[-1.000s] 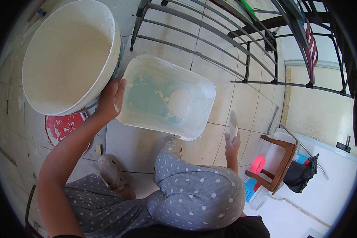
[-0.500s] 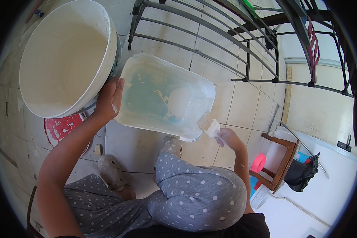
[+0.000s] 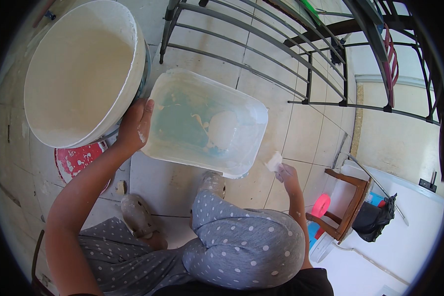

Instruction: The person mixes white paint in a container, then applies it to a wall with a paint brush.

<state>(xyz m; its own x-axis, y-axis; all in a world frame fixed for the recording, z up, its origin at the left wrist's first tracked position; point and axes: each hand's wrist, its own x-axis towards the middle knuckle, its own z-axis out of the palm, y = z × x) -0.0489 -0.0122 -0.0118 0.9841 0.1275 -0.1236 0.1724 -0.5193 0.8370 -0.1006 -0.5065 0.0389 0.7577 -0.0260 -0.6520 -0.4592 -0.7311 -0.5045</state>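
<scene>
A pale rectangular plastic tub (image 3: 187, 151), streaked inside with whitish residue over a blue-green tint, sits tilted in front of me. My left hand (image 3: 135, 123) grips its left rim, thumb on top; the other fingers are mostly hidden. To the right of the tub and clear of its rim, my right hand (image 3: 287, 173) is closed round a white-handled paintbrush (image 3: 273, 161), whose bristles are blurred. A big white bucket (image 3: 133, 49), coated cream inside, stands just left of my left hand.
A red, white-splashed round lid or pail (image 3: 74, 160) lies below the bucket. A dark metal rack (image 3: 241, 61) stands beyond the tub. At right are a wooden stool (image 3: 348, 177), a pink ring (image 3: 321, 205) and a black bag (image 3: 375, 217). My shoes (image 3: 135, 212) rest on floor tiles.
My right hand has drawn the paintbrush away from the tub's right rim, out to the right. My left hand still grips the tub, which has barely shifted.
</scene>
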